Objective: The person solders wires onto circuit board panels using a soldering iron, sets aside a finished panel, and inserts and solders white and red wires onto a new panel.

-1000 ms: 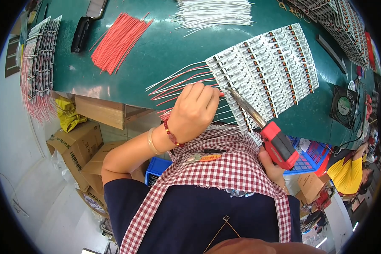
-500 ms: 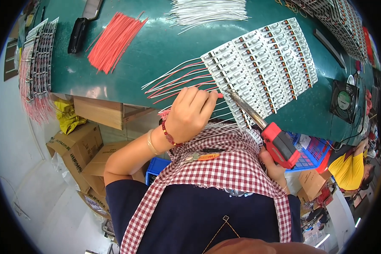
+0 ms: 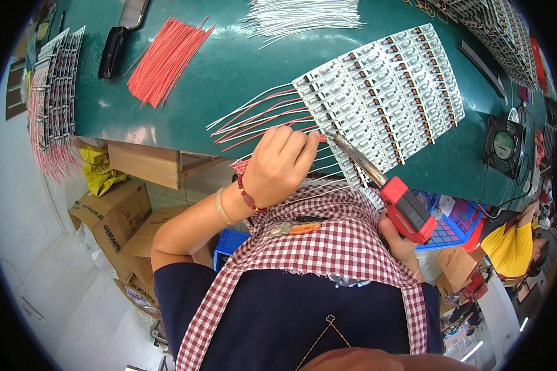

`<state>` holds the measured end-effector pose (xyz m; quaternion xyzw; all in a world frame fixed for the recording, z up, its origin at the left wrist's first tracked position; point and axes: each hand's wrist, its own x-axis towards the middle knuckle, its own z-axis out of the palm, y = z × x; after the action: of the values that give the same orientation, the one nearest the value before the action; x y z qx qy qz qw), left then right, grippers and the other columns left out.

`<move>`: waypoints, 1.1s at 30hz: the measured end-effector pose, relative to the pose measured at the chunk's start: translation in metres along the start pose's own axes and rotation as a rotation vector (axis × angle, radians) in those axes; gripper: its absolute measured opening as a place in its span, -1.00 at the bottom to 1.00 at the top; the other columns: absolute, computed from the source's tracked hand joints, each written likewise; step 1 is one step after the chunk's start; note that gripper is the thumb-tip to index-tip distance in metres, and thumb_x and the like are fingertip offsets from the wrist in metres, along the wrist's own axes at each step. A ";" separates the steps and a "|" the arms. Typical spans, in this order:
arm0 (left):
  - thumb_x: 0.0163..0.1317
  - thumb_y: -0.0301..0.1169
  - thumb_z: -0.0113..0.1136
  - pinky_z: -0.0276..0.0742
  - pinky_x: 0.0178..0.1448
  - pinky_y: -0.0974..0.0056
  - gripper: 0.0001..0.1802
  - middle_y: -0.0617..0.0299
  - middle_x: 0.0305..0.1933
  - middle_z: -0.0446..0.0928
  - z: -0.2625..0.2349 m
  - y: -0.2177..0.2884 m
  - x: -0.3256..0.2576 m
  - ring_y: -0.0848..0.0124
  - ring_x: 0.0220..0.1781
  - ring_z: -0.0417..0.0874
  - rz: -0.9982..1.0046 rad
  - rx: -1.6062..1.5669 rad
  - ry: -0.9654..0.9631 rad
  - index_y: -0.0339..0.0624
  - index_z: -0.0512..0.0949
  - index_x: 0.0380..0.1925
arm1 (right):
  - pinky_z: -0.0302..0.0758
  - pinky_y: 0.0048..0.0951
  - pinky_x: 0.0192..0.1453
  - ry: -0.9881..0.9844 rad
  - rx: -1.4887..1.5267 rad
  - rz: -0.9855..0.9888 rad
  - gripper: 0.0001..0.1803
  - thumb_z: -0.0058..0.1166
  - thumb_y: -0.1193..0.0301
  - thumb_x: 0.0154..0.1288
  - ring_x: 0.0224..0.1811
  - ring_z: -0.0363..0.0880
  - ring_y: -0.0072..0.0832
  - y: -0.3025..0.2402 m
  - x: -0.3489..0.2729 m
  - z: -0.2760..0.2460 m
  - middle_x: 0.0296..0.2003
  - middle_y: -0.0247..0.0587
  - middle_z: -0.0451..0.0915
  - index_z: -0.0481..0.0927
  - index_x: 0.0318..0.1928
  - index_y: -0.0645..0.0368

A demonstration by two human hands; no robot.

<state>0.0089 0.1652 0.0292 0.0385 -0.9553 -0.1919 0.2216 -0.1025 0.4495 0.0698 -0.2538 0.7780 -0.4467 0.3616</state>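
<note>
A white circuit board panel lies at a slant on the green bench, its near end toward my apron. Red and white wires stick out from its left edge. My left hand is closed at that edge, pinching a red wire whose end meets the board. In my right hand is a red and black soldering iron. Its metal tip rests at the board's left edge, close to the red wire's end. The right fingers are partly hidden behind the handle.
Loose red wires and white wires lie in bundles farther back. Wired panels stand at the far left, and stacked panels at the back right. A black fan sits on the right. A person in yellow is beyond it.
The soldering iron's tip has shifted slightly left along the board's edge, toward the red wire. My left hand stays nearly still.
</note>
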 end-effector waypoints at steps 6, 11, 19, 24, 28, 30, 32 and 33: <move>-0.03 -0.56 0.22 0.34 -0.33 0.27 -0.67 0.19 -0.37 0.47 0.000 0.000 0.000 0.33 -0.40 0.44 0.003 0.016 -0.014 -0.40 0.62 -0.18 | 0.47 -0.49 -0.27 -0.002 -0.073 -0.051 -0.89 0.20 0.58 0.24 -0.38 0.53 -0.58 0.002 0.001 0.000 -0.39 -0.35 0.59 0.61 -0.21 0.28; -0.04 -0.56 0.21 0.35 -0.32 0.26 -0.66 0.18 -0.37 0.47 -0.001 0.001 0.001 0.32 -0.39 0.45 -0.002 0.000 -0.018 -0.41 0.61 -0.18 | 0.49 -0.48 -0.24 -0.010 -0.070 -0.101 -0.82 0.22 0.58 0.25 -0.34 0.56 -0.55 0.004 -0.002 -0.002 -0.34 -0.33 0.62 0.62 -0.12 0.28; 0.06 -0.53 0.20 0.37 -0.27 0.25 -0.76 0.19 -0.45 0.34 -0.003 0.002 0.004 0.32 -0.37 0.41 0.013 0.013 -0.028 -0.45 0.58 -0.26 | 0.52 -0.37 -0.31 0.081 -0.086 -0.017 -0.83 0.30 0.52 0.05 -0.41 0.62 -0.32 -0.004 0.002 0.005 -0.38 -0.17 0.63 0.66 -0.29 0.22; -0.03 -0.55 0.21 0.34 -0.31 0.26 -0.68 0.17 -0.37 0.46 -0.002 0.002 0.003 0.31 -0.38 0.45 -0.015 0.007 -0.034 -0.41 0.61 -0.19 | 0.53 -0.36 -0.29 0.051 -0.111 0.031 -0.83 0.30 0.51 0.05 -0.41 0.62 -0.30 0.003 -0.008 -0.002 -0.39 -0.18 0.63 0.66 -0.29 0.23; -0.03 -0.55 0.21 0.34 -0.31 0.26 -0.68 0.17 -0.37 0.46 -0.002 0.003 0.003 0.30 -0.38 0.45 -0.017 0.001 -0.032 -0.40 0.61 -0.19 | 0.53 -0.36 -0.28 0.053 -0.077 0.029 -0.83 0.29 0.51 0.05 -0.41 0.63 -0.30 0.003 -0.008 -0.002 -0.43 -0.18 0.63 0.66 -0.30 0.24; -0.03 -0.54 0.22 0.34 -0.31 0.25 -0.68 0.18 -0.37 0.46 -0.002 0.003 0.003 0.30 -0.38 0.45 -0.034 0.017 -0.042 -0.39 0.62 -0.20 | 0.53 -0.36 -0.28 0.046 -0.093 0.043 -0.83 0.29 0.51 0.05 -0.41 0.63 -0.30 0.004 -0.008 -0.002 -0.43 -0.18 0.63 0.66 -0.30 0.24; -0.04 -0.54 0.22 0.35 -0.30 0.25 -0.68 0.18 -0.37 0.47 0.000 0.003 0.002 0.30 -0.37 0.46 -0.039 0.020 -0.031 -0.39 0.62 -0.21 | 0.53 -0.36 -0.27 0.077 -0.032 0.046 -0.84 0.28 0.53 0.05 -0.41 0.63 -0.31 0.005 -0.009 0.000 -0.42 -0.17 0.64 0.66 -0.31 0.26; -0.04 -0.54 0.22 0.35 -0.30 0.25 -0.69 0.18 -0.36 0.48 0.001 0.003 0.001 0.30 -0.36 0.47 -0.045 0.024 -0.020 -0.38 0.62 -0.22 | 0.53 -0.36 -0.27 0.079 -0.031 0.047 -0.84 0.28 0.53 0.05 -0.41 0.63 -0.31 0.003 -0.009 0.001 -0.42 -0.17 0.64 0.66 -0.31 0.26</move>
<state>0.0075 0.1678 0.0303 0.0607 -0.9585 -0.1860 0.2075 -0.0964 0.4566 0.0702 -0.2231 0.8042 -0.4358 0.3369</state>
